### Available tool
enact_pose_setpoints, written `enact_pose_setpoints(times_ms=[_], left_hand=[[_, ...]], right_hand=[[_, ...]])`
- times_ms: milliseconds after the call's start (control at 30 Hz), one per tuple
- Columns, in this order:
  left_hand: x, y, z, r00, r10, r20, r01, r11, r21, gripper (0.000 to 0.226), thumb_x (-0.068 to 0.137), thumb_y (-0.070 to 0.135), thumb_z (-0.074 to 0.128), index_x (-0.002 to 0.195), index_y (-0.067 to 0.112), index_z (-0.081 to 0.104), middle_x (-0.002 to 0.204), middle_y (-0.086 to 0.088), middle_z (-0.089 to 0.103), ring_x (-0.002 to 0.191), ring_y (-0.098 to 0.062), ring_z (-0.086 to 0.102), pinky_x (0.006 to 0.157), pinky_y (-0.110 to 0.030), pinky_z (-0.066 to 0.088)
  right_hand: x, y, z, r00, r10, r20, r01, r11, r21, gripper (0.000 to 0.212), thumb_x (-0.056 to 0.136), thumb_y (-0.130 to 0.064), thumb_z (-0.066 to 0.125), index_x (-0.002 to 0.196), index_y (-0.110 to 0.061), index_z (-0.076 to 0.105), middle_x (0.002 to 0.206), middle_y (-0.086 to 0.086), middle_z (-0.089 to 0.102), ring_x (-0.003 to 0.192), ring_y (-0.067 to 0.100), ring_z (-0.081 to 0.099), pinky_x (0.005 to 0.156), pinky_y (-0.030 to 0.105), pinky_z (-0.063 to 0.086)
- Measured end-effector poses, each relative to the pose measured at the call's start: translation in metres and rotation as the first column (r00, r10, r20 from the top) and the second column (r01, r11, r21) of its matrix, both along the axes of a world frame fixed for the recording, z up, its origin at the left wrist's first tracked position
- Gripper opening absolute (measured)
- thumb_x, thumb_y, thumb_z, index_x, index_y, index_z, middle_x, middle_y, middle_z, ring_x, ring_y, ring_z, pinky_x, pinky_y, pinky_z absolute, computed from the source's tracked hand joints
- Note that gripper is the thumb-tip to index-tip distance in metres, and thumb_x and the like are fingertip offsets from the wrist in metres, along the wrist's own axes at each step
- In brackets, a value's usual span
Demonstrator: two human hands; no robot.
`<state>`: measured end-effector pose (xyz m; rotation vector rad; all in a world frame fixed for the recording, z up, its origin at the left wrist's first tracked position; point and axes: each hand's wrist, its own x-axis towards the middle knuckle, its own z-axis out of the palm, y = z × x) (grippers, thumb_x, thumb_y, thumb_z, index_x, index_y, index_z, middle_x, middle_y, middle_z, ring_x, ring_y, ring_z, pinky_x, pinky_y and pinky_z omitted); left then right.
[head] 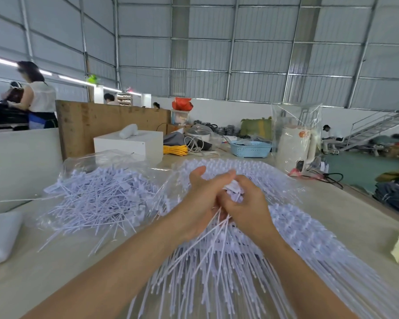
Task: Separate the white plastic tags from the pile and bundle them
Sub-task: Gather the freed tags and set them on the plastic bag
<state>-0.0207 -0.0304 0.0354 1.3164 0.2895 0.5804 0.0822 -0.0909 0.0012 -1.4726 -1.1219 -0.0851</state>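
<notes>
There is one view only, from a wide-angle camera on the person's head. It looks forward and down over both forearms, close to the left hand [200, 203] and right hand [244, 203]. Beyond the grip it reaches the table [55, 261] and the far hall roof.

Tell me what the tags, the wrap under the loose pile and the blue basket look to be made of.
Tags: thin white plastic by the look, matte; the long stems bend and fan out below the right hand gripping a bunch. Wrap: clear, glossy plastic film, crinkled with glare, and the pile shows through it. Blue basket: probably rigid moulded plastic, with a pierced pattern in its wall.
</notes>
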Motion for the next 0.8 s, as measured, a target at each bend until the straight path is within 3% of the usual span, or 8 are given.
enact_pose_setpoints(times_ms=[67,133,233,333,433,633,700,800], left_hand=[[-0.001,0.000,-0.006,0.979,0.120,-0.164,-0.067,0.953,0.294,0.090,0.077,0.040,0.073,0.142,0.036,0.010,0.143,-0.005,0.039,0.112,-0.020,0.051,0.082,-0.030,0.041],[-0.003,-0.001,-0.014,0.947,0.166,-0.274,0.002,0.852,0.524,0.081,0.081,0.039,0.070,0.141,0.030,0.017,0.135,0.001,0.046,0.110,-0.011,0.052,0.081,-0.023,0.042],[0.000,-0.013,-0.021,0.950,-0.018,-0.311,0.171,0.864,0.473,0.045,0.088,0.022,0.065,0.124,0.019,0.039,0.104,-0.003,0.066,0.074,-0.011,0.067,0.071,-0.025,0.055],[0.011,-0.021,-0.022,0.965,-0.049,-0.256,0.164,0.878,0.450,0.021,0.095,0.016,0.054,0.113,0.016,0.043,0.077,0.003,0.062,0.043,-0.003,0.056,0.051,-0.020,0.054],[0.015,-0.021,-0.021,0.970,0.059,-0.236,0.099,0.790,0.605,0.022,0.099,0.024,0.047,0.117,0.012,0.051,0.069,0.006,0.055,0.040,0.002,0.048,0.039,-0.010,0.038],[0.002,0.009,-0.013,0.970,0.240,-0.046,-0.112,0.604,0.789,0.025,0.099,0.018,0.046,0.100,0.002,0.065,0.062,0.006,0.050,0.048,-0.002,0.042,0.048,-0.016,0.037],[-0.012,0.029,-0.001,0.953,0.294,0.074,-0.248,0.614,0.749,0.027,0.099,0.015,0.046,0.092,-0.001,0.067,0.059,0.007,0.051,0.050,-0.003,0.043,0.051,-0.016,0.038],[-0.045,0.072,0.016,0.864,0.423,0.275,-0.501,0.662,0.558,0.027,0.099,0.011,0.046,0.085,0.014,0.069,0.049,0.013,0.053,0.042,0.002,0.040,0.045,-0.011,0.033]], right_hand=[[0.007,-0.003,0.003,0.994,-0.062,-0.089,0.069,0.995,0.074,0.016,0.086,-0.005,0.064,0.080,-0.018,0.056,0.058,0.001,0.059,0.043,0.014,0.057,0.039,0.026,0.046],[0.017,-0.007,0.007,0.977,-0.156,-0.149,0.178,0.972,0.150,0.008,0.085,-0.008,0.065,0.081,-0.013,0.060,0.063,0.005,0.060,0.050,0.013,0.058,0.045,0.024,0.047],[0.026,-0.010,0.009,0.955,-0.186,-0.231,0.238,0.946,0.222,0.009,0.082,-0.011,0.068,0.086,-0.005,0.063,0.071,0.013,0.063,0.061,0.029,0.060,0.056,0.032,0.050],[0.029,-0.011,0.009,0.935,-0.229,-0.272,0.295,0.925,0.238,0.013,0.081,-0.013,0.069,0.090,-0.005,0.064,0.073,0.012,0.064,0.056,0.017,0.059,0.055,0.022,0.047],[0.030,-0.014,0.010,0.937,-0.237,-0.257,0.304,0.916,0.261,0.012,0.082,-0.014,0.069,0.089,-0.005,0.065,0.076,0.013,0.066,0.052,0.013,0.054,0.044,0.010,0.040],[0.018,-0.015,0.009,0.957,-0.062,-0.282,0.142,0.951,0.273,0.020,0.088,-0.035,0.061,0.098,-0.019,0.060,0.065,0.002,0.066,0.041,0.017,0.055,0.037,0.024,0.046],[0.016,-0.014,0.008,0.953,-0.020,-0.301,0.103,0.959,0.263,0.028,0.086,-0.044,0.057,0.106,-0.024,0.055,0.077,-0.004,0.070,0.041,0.017,0.055,0.038,0.023,0.046],[0.015,-0.012,0.003,0.944,-0.027,-0.328,0.101,0.972,0.214,0.028,0.088,-0.041,0.055,0.106,-0.020,0.055,0.085,-0.002,0.070,0.040,0.015,0.054,0.037,0.021,0.045]])
